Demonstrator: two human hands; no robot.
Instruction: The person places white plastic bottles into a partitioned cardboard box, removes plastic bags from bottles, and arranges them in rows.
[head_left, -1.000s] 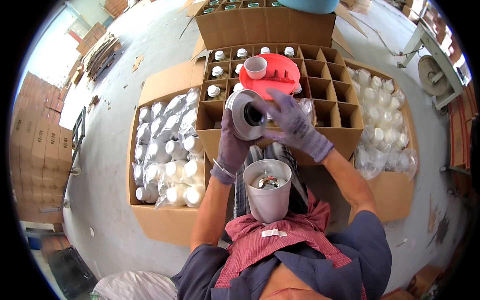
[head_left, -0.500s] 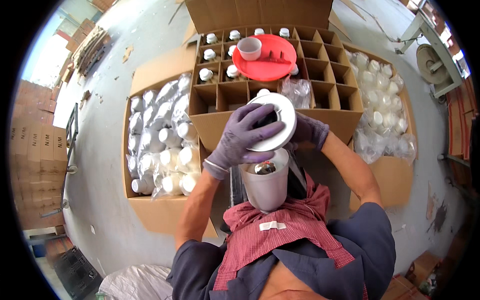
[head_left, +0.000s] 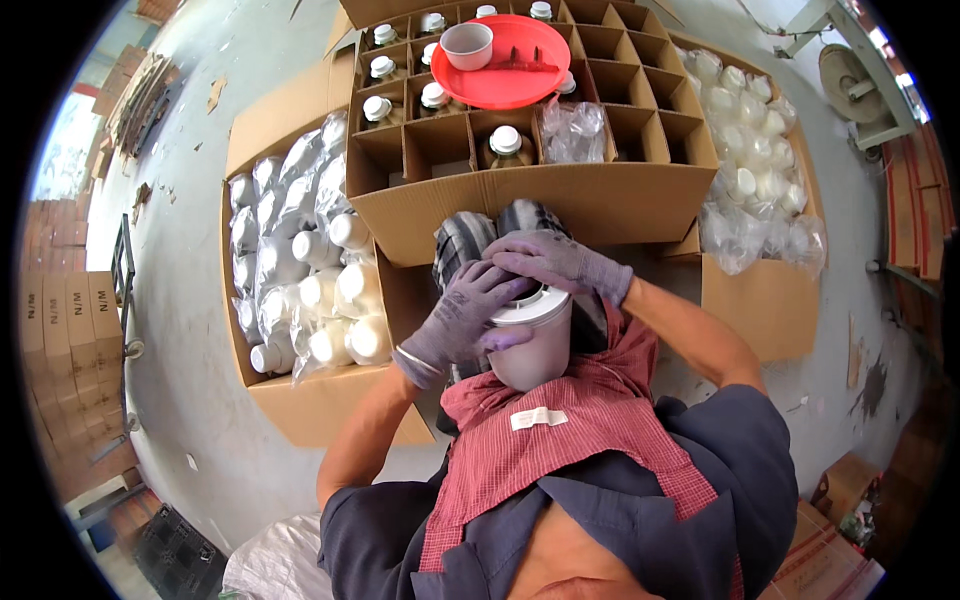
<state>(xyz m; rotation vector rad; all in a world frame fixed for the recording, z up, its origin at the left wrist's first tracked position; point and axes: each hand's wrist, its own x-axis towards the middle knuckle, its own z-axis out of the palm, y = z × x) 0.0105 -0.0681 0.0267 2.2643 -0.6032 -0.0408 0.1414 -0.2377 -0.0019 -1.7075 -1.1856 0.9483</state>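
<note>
Between my thighs stands a pale grey plastic tub (head_left: 533, 362) with a white round lid (head_left: 530, 308) seated on its mouth. The lid has a dark middle, partly covered by my fingers. My left hand (head_left: 460, 325), in a purple-grey glove, grips the lid from the left, thumb on the near side. My right hand (head_left: 560, 262), gloved alike, lies across the far and right side of the lid, fingers bent over it and meeting the left fingers. Whatever is inside the tub is hidden.
Ahead stands a divided carton (head_left: 540, 205) with several white-capped bottles (head_left: 507, 142). On it rest a red plate (head_left: 500, 95), a grey cup (head_left: 467, 47) and dark bits. Cartons of bagged white bottles stand left (head_left: 315, 248) and right (head_left: 745, 185).
The lid, held tilted above the open tub before, has come down onto its mouth. Both hands moved down with it, and the right hand now shows on top. The view has shifted slightly.
</note>
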